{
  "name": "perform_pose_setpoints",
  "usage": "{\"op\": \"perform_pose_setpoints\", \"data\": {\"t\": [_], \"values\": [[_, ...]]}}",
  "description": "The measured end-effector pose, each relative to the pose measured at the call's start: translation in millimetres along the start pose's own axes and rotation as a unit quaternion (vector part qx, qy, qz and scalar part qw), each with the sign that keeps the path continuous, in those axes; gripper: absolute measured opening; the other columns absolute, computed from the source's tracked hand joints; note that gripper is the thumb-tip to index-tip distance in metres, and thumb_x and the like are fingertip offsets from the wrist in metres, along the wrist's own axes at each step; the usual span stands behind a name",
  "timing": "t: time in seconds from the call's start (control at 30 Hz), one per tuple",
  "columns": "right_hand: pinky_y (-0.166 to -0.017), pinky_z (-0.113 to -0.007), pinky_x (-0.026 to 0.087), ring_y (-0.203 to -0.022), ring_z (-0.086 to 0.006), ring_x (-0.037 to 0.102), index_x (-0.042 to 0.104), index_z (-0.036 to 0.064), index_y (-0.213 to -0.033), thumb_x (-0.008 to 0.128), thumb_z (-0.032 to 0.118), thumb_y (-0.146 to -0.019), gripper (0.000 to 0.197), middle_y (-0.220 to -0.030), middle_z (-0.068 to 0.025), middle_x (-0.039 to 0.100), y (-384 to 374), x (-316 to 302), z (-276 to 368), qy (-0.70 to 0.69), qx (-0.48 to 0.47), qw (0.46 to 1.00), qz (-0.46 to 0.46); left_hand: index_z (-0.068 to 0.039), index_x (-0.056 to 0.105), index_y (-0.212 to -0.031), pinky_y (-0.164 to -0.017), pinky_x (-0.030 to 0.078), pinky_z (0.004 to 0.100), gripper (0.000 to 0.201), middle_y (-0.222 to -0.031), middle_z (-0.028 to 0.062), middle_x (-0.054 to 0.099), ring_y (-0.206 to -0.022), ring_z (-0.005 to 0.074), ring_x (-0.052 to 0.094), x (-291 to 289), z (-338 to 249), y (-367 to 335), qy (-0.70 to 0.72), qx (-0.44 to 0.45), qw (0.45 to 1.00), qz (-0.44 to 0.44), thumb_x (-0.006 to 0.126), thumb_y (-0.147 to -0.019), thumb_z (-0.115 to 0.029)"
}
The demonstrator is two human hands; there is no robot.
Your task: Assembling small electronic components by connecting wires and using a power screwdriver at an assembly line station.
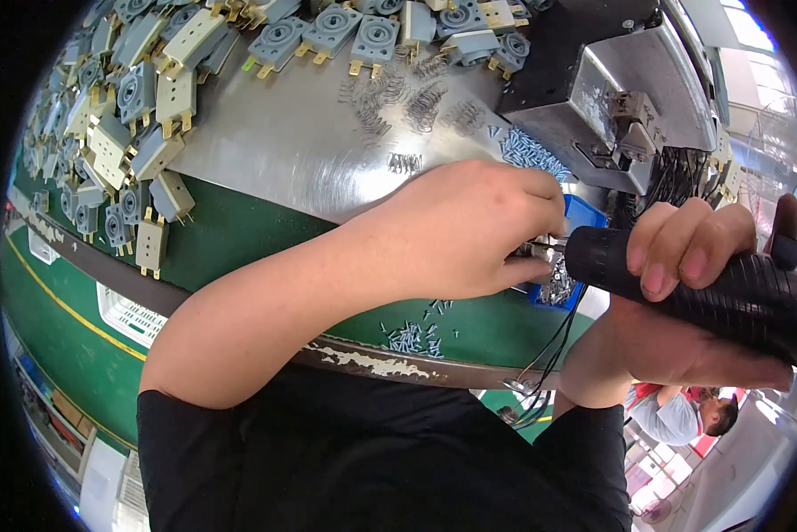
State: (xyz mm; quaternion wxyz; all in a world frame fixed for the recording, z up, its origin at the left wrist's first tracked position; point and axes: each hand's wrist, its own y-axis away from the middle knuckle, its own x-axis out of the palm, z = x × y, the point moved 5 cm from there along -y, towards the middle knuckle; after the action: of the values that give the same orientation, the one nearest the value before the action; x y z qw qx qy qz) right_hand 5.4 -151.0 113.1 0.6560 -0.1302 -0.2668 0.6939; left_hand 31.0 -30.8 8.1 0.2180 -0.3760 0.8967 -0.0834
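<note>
My right hand is wrapped round a black electric screwdriver, held nearly level with its bit toward the left. At the bit's tip, the fingers of my left hand are pinched together; what they hold is hidden behind them. Just past those fingers sits a blue bin with small shiny metal parts in it. A heap of bluish screws lies beyond my left hand. Several coil springs are scattered on the steel sheet, and one spring lies nearer my wrist.
Grey and cream switch-like housings with brass terminals pile up on the left and along the far side. A metal fixture stands at right, black wires beside it. Loose screws lie by the table's front edge. Another person is in the background.
</note>
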Motion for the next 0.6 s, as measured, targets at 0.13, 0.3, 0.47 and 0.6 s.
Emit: {"op": "perform_pose_setpoints", "data": {"t": [0.13,0.3,0.47,0.6], "values": [[-0.054,-0.031,0.040,-0.060,-0.0134,0.048,0.035,0.0019,-0.153,0.055,0.090,-0.084,0.114,-0.086,-0.0041,0.048,-0.6,-6.1,1.8,0.000,-0.019,1.000,0.022,-0.004,0.075,-0.105,-0.084,0.058,0.0422,0.028,-0.113,0.0076,0.072,-0.097,0.0329,0.071,-0.3,-0.8,0.9,-0.007,0.012,1.000,0.001,0.082,-0.079,-0.014],[-0.055,-0.030,0.040,-0.063,-0.0138,0.050,0.044,0.0067,-0.146,0.063,0.083,-0.086,0.099,-0.089,-0.0039,0.051,-0.6,-6.0,1.2,-0.013,-0.016,0.991,0.134,-0.004,0.074,-0.105,-0.083,0.058,0.0420,0.028,-0.113,0.0080,0.072,-0.096,0.0331,0.071,0.9,0.7,1.0,-0.008,0.009,1.000,-0.002,0.082,-0.079,-0.012],[-0.056,-0.031,0.043,-0.065,-0.0149,0.053,0.044,0.0075,-0.147,0.062,0.081,-0.088,0.096,-0.092,-0.0045,0.053,-0.5,5.4,7.0,0.059,0.019,0.990,0.123,-0.003,0.074,-0.105,-0.081,0.058,0.0415,0.029,-0.112,0.0088,0.072,-0.095,0.0328,0.071,2.2,2.1,0.3,0.002,-0.016,1.000,0.019,0.081,-0.077,-0.009],[-0.056,-0.032,0.045,-0.065,-0.0160,0.054,0.043,0.0079,-0.149,0.061,0.081,-0.088,0.097,-0.092,-0.0051,0.054,-3.6,0.6,5.7,0.043,0.014,0.983,0.178,-0.002,0.074,-0.105,-0.079,0.058,0.0408,0.031,-0.112,0.0094,0.072,-0.094,0.0324,0.071,1.6,0.5,-1.0,-0.002,0.005,1.000,0.003,0.081,-0.076,-0.008]]}}
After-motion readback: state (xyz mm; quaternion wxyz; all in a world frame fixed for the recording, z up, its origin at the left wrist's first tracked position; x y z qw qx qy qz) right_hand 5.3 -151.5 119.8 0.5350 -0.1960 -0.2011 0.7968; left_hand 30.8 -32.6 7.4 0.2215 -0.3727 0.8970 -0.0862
